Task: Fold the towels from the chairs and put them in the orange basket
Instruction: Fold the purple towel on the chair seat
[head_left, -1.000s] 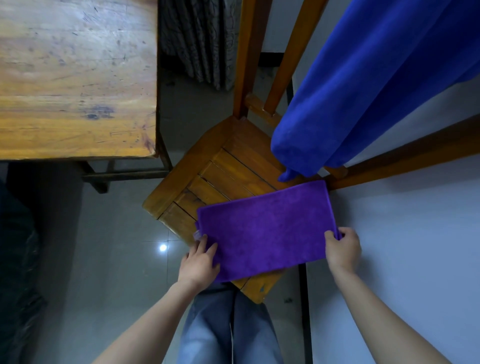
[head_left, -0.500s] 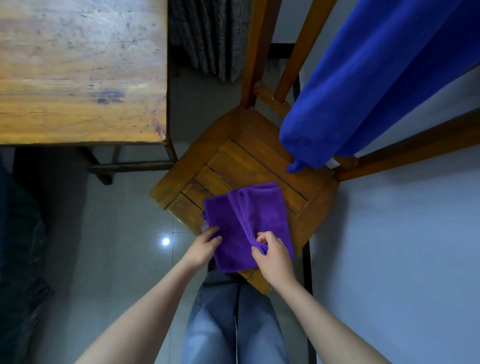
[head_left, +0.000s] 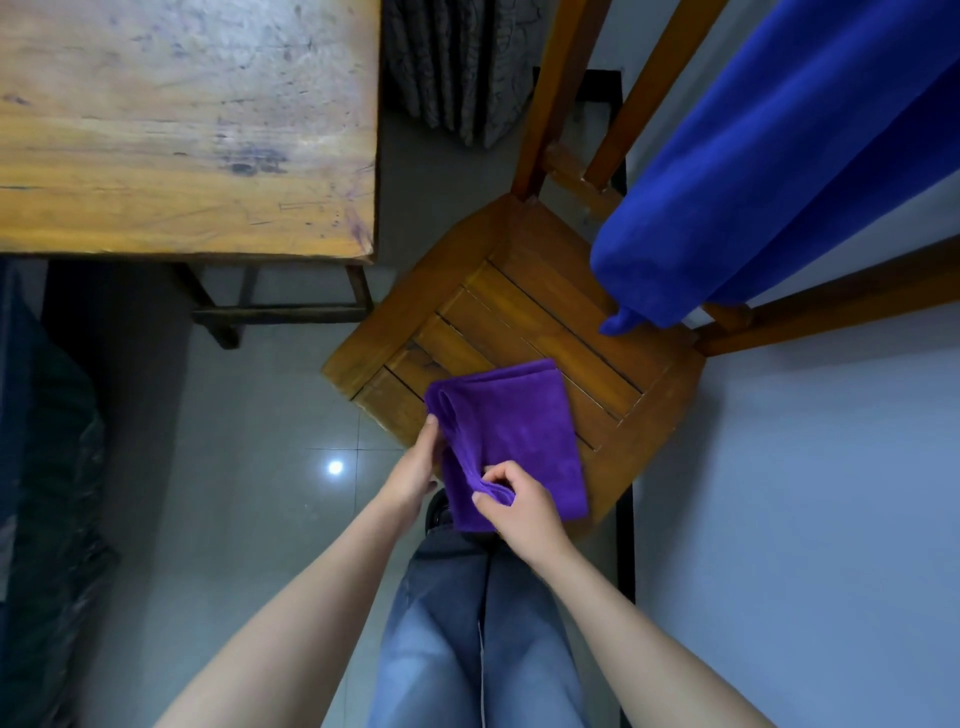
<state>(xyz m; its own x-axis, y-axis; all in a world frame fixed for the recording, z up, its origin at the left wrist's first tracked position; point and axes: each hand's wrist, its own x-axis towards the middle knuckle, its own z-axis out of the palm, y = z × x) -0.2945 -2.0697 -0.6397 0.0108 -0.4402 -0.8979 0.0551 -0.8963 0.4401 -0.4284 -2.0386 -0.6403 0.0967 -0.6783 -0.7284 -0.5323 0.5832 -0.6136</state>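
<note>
Right hand (head_left: 519, 501): we are pinching the near fold of the purple towel (head_left: 524, 421) between thumb and curled fingers, at its lower left corner.
Left hand (head_left: 415, 467): we are laying straight, close-set fingers against the towel's left edge to steady it; the thumb is hidden.
Towel: it is lying folded into a narrow oblong on the near corner of the chair (head_left: 550, 312), with its near end hanging past the seat edge above our jeans (head_left: 467, 649). The layers on the left are bunching into loose rolls instead of lying flat.
Step in hand, as we judge it: we are finishing this fold.
Doing it well: we should be drawing the pinched layer across until the edges meet, then flattening the rolled left side with the left palm before lifting, so the stack is not slipping apart. Sliding it further onto the seat would give it fuller support.
Blue towel (head_left: 753, 156): it is hanging unfolded over the chair back, just beyond, waiting its turn.
Table (head_left: 182, 130): it is standing to the far left.
Basket: it is not showing in this view.
</note>
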